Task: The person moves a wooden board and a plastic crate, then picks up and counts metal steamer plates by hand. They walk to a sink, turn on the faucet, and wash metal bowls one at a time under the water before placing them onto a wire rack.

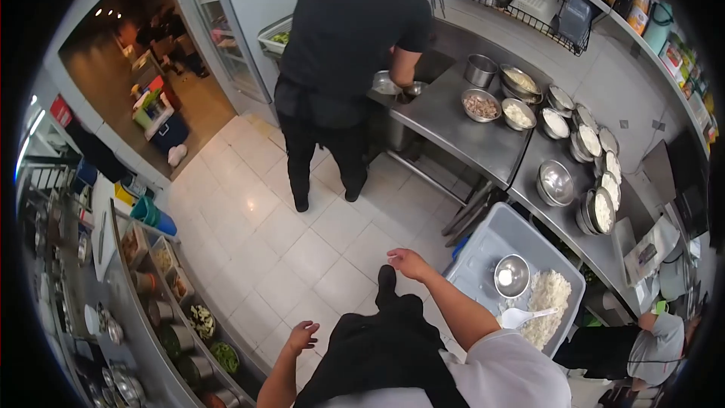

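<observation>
My left hand [303,337] hangs low in front of me over the tiled floor, fingers loosely apart and holding nothing. Farther forward, my right hand [408,264] is also bare, with its fingers loosely bent. A grey plastic tub [495,230] stands to the right of my right arm. Inside it are a heap of cooked rice [551,298], a white rice paddle [518,318] and a steel bowl [512,276] with a little white food at its bottom. Neither hand touches the tub.
A co-worker in black [351,38] bends over a sink ahead. Steel counters [483,143] on the right carry several bowls of food. Another person [657,347] is at the lower right. Along the left runs a counter [124,287] with food containers; a doorway [128,68] opens beyond.
</observation>
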The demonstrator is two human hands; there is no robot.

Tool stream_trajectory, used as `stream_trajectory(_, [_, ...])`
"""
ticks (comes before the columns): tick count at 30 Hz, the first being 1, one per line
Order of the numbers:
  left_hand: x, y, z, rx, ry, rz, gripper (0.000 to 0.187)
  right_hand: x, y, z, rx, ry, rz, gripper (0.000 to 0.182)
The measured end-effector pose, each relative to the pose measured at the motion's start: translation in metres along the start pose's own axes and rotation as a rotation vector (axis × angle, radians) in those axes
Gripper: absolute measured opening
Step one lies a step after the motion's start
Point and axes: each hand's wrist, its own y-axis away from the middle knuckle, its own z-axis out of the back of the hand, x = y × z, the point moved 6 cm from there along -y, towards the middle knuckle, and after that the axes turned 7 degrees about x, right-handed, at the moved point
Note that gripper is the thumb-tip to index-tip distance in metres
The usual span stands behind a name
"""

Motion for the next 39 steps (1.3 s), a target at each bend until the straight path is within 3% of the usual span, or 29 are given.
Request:
stream_trajectory(2, [-0.024,-0.021,0.014,-0.075,-0.145,-0.027,0.064,0.0,-0.021,0.028,-0.049,-0.066,0.035,0.038])
stream_trajectory(4, [-0.035,-0.034,0.026,-0.114,-0.203,-0.067,0.06,0.002,-0.032,0.069,-0.255,0.03,0.048,0.038])
stream_trajectory(6, [-0.07,-0.014,0.011,-0.063,-0.265,-0.059,0.054,0.001,-0.047,0.109,-0.291,-0.039,-0.028,0.039])
stream_trajectory(8, [-0.05,-0.051,0.028,0.031,-0.814,-0.379,0.046,-0.011,-0.053,0.15,-0.52,0.109,-0.103,0.042])
stream_trajectory(9, [-0.061,-0.047,0.024,0.045,-0.83,-0.357,0.046,-0.007,-0.049,0.174,-0.644,0.168,-0.045,0.045])
stream_trajectory(11, [-0.072,-0.035,0.028,-0.125,-0.541,-0.04,0.04,0.013,-0.033,0.218,-0.831,0.295,0.009,0.052])
stream_trajectory(15, [-0.078,-0.049,0.036,-0.088,-0.54,-0.076,0.04,0.028,-0.019,0.277,-1.059,0.567,-0.033,0.063])
stream_trajectory(17, [-0.105,-0.034,0.027,-0.023,-0.513,-0.088,0.038,0.009,-0.03,0.284,-1.02,0.629,-0.179,0.067])
stream_trajectory(19, [-0.031,-0.134,0.072,0.197,-0.916,-0.383,0.035,-0.006,-0.032,0.282,-0.882,0.699,-0.373,0.072])
stream_trajectory(20, [-0.036,-0.147,0.066,0.271,-1.08,-0.564,0.034,-0.005,-0.031,0.274,-0.788,0.702,-0.448,0.073])
stream_trajectory(22, [-0.095,-0.119,0.065,0.195,-1.126,-0.466,0.033,-0.024,-0.036,0.27,-0.858,0.726,-0.429,0.071])
stream_trajectory(24, [-0.082,-0.183,0.095,0.114,-0.852,-0.181,0.036,-0.009,-0.033,0.269,-0.798,0.62,-0.531,0.076])
stream_trajectory(31, [-0.24,-0.188,0.061,0.239,-1.187,-0.304,0.035,0.0,-0.025,0.269,-0.794,0.419,-0.586,0.079])
stream_trajectory(34, [-0.28,-0.217,0.047,0.318,-0.852,-0.424,0.028,-0.013,-0.038,0.267,-0.878,0.48,-0.495,0.077])
stream_trajectory(36, [-0.315,-0.208,0.014,0.18,-0.853,-0.321,0.039,0.004,-0.036,0.269,-0.778,0.391,-0.594,0.085])
stream_trajectory(37, [-0.328,-0.203,-0.003,0.206,-0.889,-0.415,0.044,-0.01,-0.044,0.272,-0.783,0.475,-0.637,0.099])
stream_trajectory(39, [-0.342,-0.196,-0.031,0.217,-0.968,-0.551,0.043,-0.014,-0.043,0.272,-0.791,0.472,-0.608,0.1])
